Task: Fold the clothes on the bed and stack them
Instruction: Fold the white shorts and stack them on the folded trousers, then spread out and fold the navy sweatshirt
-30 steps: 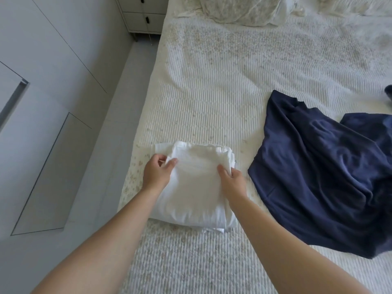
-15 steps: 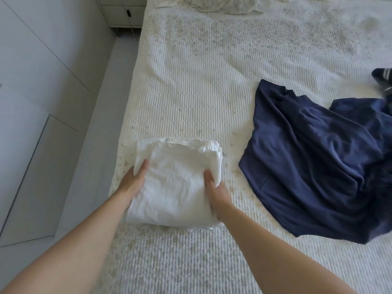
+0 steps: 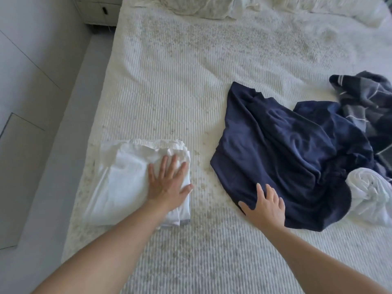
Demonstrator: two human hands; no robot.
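On the bed (image 3: 212, 81), left hand (image 3: 167, 183) flat on folded white garment (image 3: 127, 187), right hand (image 3: 265, 206) seemingly spread on navy garment (image 3: 286, 145).

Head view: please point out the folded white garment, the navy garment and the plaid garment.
folded white garment (image 3: 127, 187): head view, its flat top.
navy garment (image 3: 286, 149): head view, its crumpled middle.
plaid garment (image 3: 364, 96): head view, its upper folds.

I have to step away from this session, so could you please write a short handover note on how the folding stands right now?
Left hand: open, pressing flat on the folded white garment near the bed's left edge.
Right hand: open, resting on the near edge of the navy garment.
Done: white garment folded.
Left: fold the navy garment, the plaid garment and the crumpled white garment, then stack all.
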